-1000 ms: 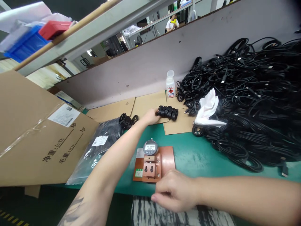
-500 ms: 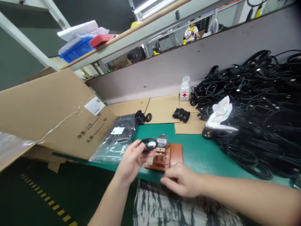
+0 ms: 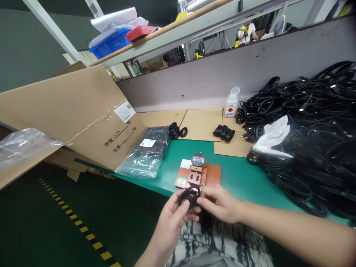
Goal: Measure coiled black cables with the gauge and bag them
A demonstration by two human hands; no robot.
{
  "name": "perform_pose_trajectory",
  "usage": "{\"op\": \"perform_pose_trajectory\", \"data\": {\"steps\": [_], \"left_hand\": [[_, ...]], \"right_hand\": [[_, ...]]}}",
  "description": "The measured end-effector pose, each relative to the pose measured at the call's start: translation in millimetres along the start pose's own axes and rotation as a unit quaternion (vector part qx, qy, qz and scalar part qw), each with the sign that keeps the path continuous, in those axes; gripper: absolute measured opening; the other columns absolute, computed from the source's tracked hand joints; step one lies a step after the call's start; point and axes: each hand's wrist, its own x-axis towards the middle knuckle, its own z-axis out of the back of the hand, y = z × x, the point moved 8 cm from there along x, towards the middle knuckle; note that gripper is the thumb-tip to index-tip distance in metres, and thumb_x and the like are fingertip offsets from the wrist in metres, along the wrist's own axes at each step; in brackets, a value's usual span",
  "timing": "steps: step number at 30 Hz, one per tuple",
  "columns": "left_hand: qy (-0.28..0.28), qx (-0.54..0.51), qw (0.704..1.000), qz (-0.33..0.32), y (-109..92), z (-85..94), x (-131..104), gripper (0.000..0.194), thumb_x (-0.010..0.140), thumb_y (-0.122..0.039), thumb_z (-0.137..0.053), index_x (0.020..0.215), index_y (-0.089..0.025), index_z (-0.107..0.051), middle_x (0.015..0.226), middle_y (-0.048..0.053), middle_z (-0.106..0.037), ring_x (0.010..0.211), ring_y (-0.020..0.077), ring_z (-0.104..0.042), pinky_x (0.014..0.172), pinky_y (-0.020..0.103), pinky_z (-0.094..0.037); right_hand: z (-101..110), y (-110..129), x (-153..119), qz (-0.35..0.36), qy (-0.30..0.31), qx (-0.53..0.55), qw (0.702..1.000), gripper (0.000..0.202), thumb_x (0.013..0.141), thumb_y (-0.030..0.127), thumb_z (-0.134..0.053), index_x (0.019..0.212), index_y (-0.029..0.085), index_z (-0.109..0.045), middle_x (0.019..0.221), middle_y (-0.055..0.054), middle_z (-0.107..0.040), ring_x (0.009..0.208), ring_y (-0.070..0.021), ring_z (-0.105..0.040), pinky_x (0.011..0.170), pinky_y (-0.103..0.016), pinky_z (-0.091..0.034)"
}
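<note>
A small coil of black cable [image 3: 185,193] is in my left hand [image 3: 174,215], gripped between thumb and fingers just over the table's front edge. At the coil's right side, my right hand [image 3: 219,203] pinches part of the cable; its fingertips hide the exact piece. Right behind the coil stands a reddish-brown measuring fixture [image 3: 213,174] with a round digital gauge [image 3: 198,159] whose display reads zeros.
A heap of black cables [image 3: 306,111] covers the right side, with a white cloth [image 3: 274,137] on it. A white bottle [image 3: 231,104], small coil bundles [image 3: 224,132] and a bagged stack [image 3: 147,152] lie behind. Left stands an open carton [image 3: 91,107].
My left hand has brought the coil down and right, away from beside the gauge. My right hand now meets it and pinches the cable. The head view has shifted left.
</note>
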Motion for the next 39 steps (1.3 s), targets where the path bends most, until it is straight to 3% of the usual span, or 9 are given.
{"op": "perform_pose_trajectory", "data": {"steps": [5, 10, 19, 26, 30, 34, 39], "left_hand": [[0.029, 0.042, 0.999, 0.002, 3, -0.8, 4, 0.023, 0.088, -0.035, -0.071, 0.103, -0.018, -0.07, 0.1, 0.008, -0.069, 0.086, 0.0199, -0.066, 0.069, 0.029, -0.056], [0.056, 0.075, 0.995, 0.032, 11, 0.9, 9, 0.021, 0.083, -0.028, -0.076, 0.099, -0.016, -0.069, 0.092, 0.004, -0.065, 0.08, 0.0153, -0.059, 0.071, 0.028, -0.055], [0.087, 0.004, 0.99, 0.115, 31, 1.0, 13, 0.03, 0.074, -0.026, -0.084, 0.096, -0.015, -0.067, 0.087, 0.002, -0.064, 0.075, 0.0137, -0.059, 0.067, 0.027, -0.054], [0.172, -0.08, 0.964, 0.189, 44, -2.4, 14, 0.03, 0.072, -0.021, -0.086, 0.093, -0.015, -0.066, 0.085, 0.001, -0.066, 0.074, 0.0139, -0.064, 0.07, 0.028, -0.055], [0.18, -0.104, 0.961, 0.182, 41, -4.0, 9, 0.03, 0.072, -0.023, -0.086, 0.091, -0.016, -0.064, 0.087, 0.004, -0.07, 0.075, 0.0148, -0.065, 0.071, 0.029, -0.055], [0.154, -0.152, 0.963, 0.16, 40, -3.5, 1, 0.036, 0.069, -0.025, -0.089, 0.098, -0.017, -0.068, 0.091, 0.006, -0.071, 0.089, 0.0192, -0.068, 0.074, 0.03, -0.055], [0.207, -0.168, 0.955, 0.132, 39, -6.2, -8, 0.047, 0.067, -0.022, -0.09, 0.111, -0.021, -0.072, 0.11, 0.007, -0.067, 0.102, 0.0201, -0.066, 0.084, 0.029, -0.053]], "right_hand": [[0, 1, 1, -0.01, 0.007, 0.022, 1.0, 0.03, 0.099, 0.034, -0.048, 0.076, 0.015, -0.055, 0.07, -0.005, -0.068, 0.052, -0.0082, -0.047, 0.051, -0.019, -0.037], [5, 5, 2, 0.012, -0.016, 0.009, 1.0, 0.026, 0.095, 0.026, -0.054, 0.071, 0.016, -0.057, 0.06, -0.001, -0.062, 0.049, -0.0078, -0.048, 0.048, -0.018, -0.035], [7, 18, 5, 0.06, -0.015, 0.018, 0.998, 0.023, 0.093, 0.022, -0.058, 0.07, 0.017, -0.056, 0.058, -0.001, -0.065, 0.044, -0.0071, -0.049, 0.046, -0.019, -0.035], [4, 20, 10, 0.071, 0.011, 0.034, 0.997, 0.029, 0.099, 0.031, -0.054, 0.073, 0.02, -0.053, 0.054, -0.002, -0.069, 0.045, -0.0087, -0.055, 0.051, -0.021, -0.041], [3, 20, 12, 0.067, 0.009, 0.012, 0.998, 0.033, 0.1, 0.035, -0.047, 0.071, 0.02, -0.051, 0.052, -0.001, -0.065, 0.042, -0.0084, -0.052, 0.048, -0.021, -0.039], [4, 17, 10, 0.06, -0.004, -0.007, 0.998, 0.032, 0.096, 0.031, -0.048, 0.067, 0.02, -0.051, 0.047, 0.0, -0.057, 0.041, -0.0084, -0.045, 0.046, -0.021, -0.035], [3, 13, 7, 0.053, -0.002, -0.017, 0.998, 0.024, 0.089, 0.023, -0.051, 0.066, 0.018, -0.054, 0.047, 0.002, -0.05, 0.041, -0.0082, -0.04, 0.045, -0.021, -0.031]]}}
